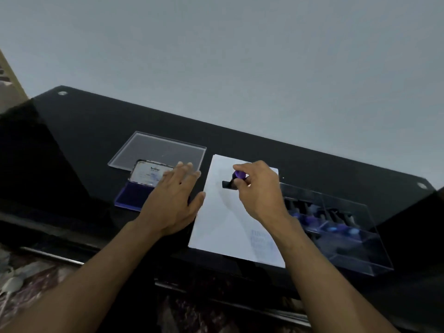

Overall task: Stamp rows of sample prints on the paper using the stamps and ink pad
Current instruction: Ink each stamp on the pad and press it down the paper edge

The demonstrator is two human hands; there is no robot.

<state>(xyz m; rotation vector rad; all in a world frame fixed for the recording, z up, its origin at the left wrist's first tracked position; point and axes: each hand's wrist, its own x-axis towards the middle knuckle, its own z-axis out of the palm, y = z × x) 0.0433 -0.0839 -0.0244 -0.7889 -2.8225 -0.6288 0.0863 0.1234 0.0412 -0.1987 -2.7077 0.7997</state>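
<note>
A white sheet of paper lies on the black glass table. My right hand is shut on a stamp with a purple knob and a black base, which it holds at the sheet's far end, on or just above the paper. Faint blue prints show near the sheet's near right corner. My left hand rests flat with fingers apart, its thumb at the paper's left edge. It partly covers the open blue ink pad, whose lid stands tilted up behind.
A clear plastic lid lies flat behind the ink pad. To the right of the paper a clear box holds several more purple-knobbed stamps. The table's front edge runs below the paper, with patterned floor beyond it.
</note>
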